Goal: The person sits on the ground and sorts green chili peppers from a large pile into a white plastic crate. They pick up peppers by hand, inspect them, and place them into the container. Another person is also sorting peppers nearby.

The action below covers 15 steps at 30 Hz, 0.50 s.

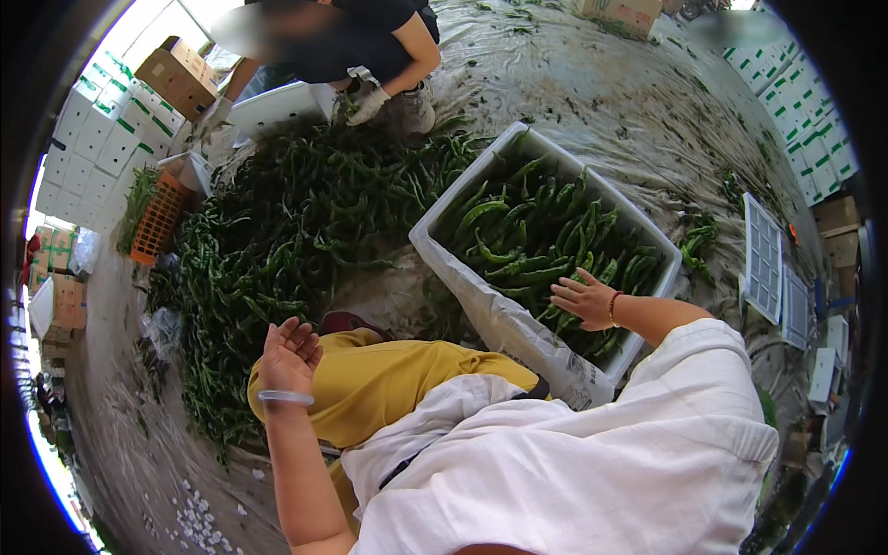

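Note:
Long green chili peppers (548, 222) fill much of a white foam box (628, 208) in front of me on the right. Over the peppers near the box's close side is my right hand (586, 300), palm down with fingers apart; whether it touches them I cannot tell. My left hand (290, 354) is raised beside my yellow-trousered knee, palm up, fingers slightly curled and nothing in it. Beyond and below it spreads a large heap of green peppers (277, 222) on the floor. A plastic sheet (479, 291) hangs over the box's near wall.
Across the heap a person in gloves (371, 104) bends by another white box (284, 111). An orange plastic crate (158, 216) lies at the left. White lids (763, 257) stand at the right. Stacked white boxes (104, 139) line the left side, and plastic sheeting (555, 83) covers the floor.

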{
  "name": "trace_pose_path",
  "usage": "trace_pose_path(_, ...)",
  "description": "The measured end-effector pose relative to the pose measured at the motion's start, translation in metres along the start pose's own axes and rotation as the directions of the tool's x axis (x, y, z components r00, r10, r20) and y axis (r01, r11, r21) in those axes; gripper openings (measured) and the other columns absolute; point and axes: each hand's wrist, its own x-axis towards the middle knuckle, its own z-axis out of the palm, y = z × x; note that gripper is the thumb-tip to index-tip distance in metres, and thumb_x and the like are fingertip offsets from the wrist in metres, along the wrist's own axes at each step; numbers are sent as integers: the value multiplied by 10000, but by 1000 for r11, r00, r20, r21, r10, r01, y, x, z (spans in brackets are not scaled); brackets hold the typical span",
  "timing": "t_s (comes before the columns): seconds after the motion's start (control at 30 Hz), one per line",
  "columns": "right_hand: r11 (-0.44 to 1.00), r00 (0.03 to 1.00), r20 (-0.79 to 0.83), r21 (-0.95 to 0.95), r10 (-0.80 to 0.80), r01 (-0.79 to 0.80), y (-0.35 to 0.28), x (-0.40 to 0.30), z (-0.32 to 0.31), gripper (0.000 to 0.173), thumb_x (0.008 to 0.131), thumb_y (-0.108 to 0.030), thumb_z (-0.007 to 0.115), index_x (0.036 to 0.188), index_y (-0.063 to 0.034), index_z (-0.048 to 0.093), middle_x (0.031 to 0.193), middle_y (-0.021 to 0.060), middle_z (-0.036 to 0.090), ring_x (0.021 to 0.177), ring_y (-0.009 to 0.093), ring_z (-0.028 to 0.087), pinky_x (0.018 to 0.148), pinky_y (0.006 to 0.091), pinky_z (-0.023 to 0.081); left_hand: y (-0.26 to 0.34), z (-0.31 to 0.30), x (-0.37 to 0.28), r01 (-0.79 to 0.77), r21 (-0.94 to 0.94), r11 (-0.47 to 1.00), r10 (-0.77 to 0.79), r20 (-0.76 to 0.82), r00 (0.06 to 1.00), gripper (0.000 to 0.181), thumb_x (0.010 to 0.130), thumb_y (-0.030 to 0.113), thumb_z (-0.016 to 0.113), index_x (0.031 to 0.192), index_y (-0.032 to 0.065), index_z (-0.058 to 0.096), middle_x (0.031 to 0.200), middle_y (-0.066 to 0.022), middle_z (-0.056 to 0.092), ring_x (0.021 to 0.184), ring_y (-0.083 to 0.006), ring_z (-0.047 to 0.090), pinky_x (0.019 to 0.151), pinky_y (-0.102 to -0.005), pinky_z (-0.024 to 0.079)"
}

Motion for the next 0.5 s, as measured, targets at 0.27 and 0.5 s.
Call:
trace_pose_path(0.27, 548, 693, 160, 499, 703, -671, -27, 21, 37, 789, 755, -548, 529, 1399, -239, 193, 1461, 168, 18, 1325, 395, 81, 995, 562, 221, 25, -43, 5, -74, -124, 990, 79, 34, 996, 317, 878, 357, 486, 999, 76, 571, 930, -42, 622, 831, -168, 583, 751, -332, 464)
trace_pose_path(0.5, 590, 689, 294, 363, 662, -721, -52, 52, 29, 849, 770, -469, 557, 1406, -124, 113, 1465, 147, -1, 1312, 415, 121, 966, 554, 294, 69, -113, 28, -165, -186, 969, 161, -36, 986, 309, 870, 358, 509, 1009, 90, 572, 953, -32, 620, 871, -176, 596, 760, -347, 487)
